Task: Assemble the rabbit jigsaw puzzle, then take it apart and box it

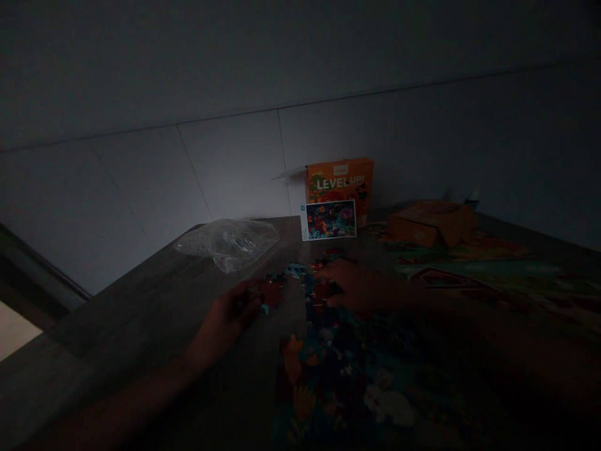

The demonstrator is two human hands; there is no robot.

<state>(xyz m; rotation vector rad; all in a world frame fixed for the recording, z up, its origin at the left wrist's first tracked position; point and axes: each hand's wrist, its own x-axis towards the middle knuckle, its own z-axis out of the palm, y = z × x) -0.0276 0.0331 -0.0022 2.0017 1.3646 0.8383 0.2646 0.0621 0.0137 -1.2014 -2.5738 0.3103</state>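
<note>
The scene is dim, so finger detail is faint. My left hand (226, 321) has its thumb and forefinger closed at the left edge of a small cluster of jigsaw pieces (271, 292) on the table. My right hand (350, 285) reaches over the upper part of a partly joined jigsaw puzzle (328, 351), thumb and fingers apart, touching or just above loose pieces there. Between the hands lies a pale blue jigsaw piece (295, 270). Sea-life shapes in orange and white show on the puzzle nearer to me.
A picture card (329, 220) leans against an upright orange box (340, 178) by the wall. A clear plastic bag (230, 241) lies at the back left of the grey table (154, 313). At the right, an orange carton (429, 222) rests by a colourful printed sheet or puzzle (498, 266).
</note>
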